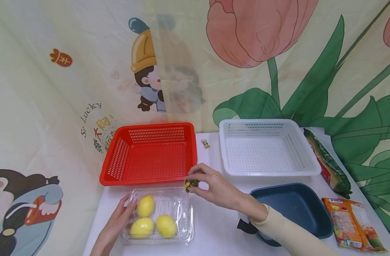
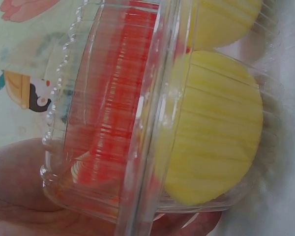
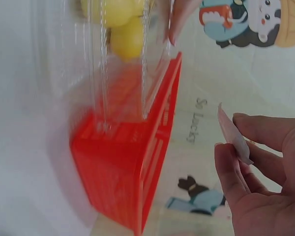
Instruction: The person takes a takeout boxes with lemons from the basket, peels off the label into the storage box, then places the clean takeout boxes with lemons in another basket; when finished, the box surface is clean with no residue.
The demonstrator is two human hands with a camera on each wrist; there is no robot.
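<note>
My right hand (image 1: 217, 186) pinches a small dark-and-yellow packet (image 1: 191, 185) between thumb and fingers, just above the far right corner of a clear plastic clamshell box (image 1: 182, 227). In the right wrist view the packet (image 3: 234, 136) shows a pale side. Three yellow lemons (image 1: 166, 226) lie in the box. My left hand (image 1: 116, 218) grips the box by its left side; the left wrist view shows fingers (image 2: 201, 223) along its wall. Behind the box stands a red basket (image 1: 148, 180) with nothing visible inside.
A small wrapped sweet (image 1: 205, 143) lies between the red basket and a white basket (image 1: 225, 156). At right are a dark blue pan (image 1: 290, 213), partly under my right forearm, a green bag (image 1: 329, 163) and an orange packet (image 1: 350, 224). A printed curtain (image 1: 195, 64) hangs behind.
</note>
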